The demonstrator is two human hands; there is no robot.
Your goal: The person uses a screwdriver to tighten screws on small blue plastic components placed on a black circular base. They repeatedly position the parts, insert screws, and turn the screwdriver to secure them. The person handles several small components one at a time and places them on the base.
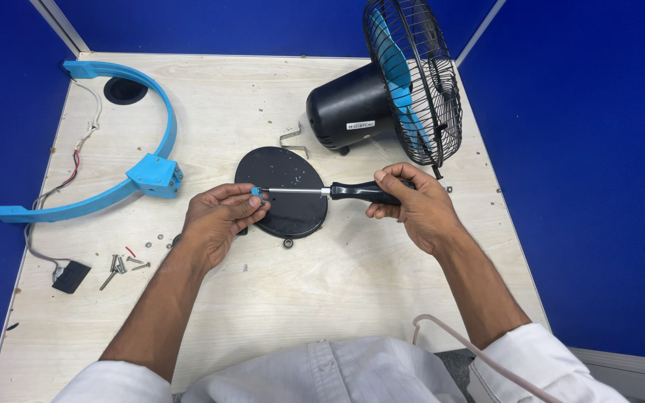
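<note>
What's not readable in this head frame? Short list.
- Small blue part at the screwdriver tip: mostly covered by the left hand fingers, too small to identify.
- Screwdriver handle end: inside the right hand.
- Loose screws: too small to tell types.
- Fan grille top: cut off by the frame edge.

Round plate [285,195] lies mid-table [322,291]. Fan [386,97] sits on its side far right of it, metal bracket [291,138] between them. Curved bracket arm [125,149] lies far left, wires [61,179] inside its arc. Loose screws [122,265] lie near left. Screwdriver [337,192] lies crosswise over the plate, between left hand [218,220] and right hand [416,205].
</note>
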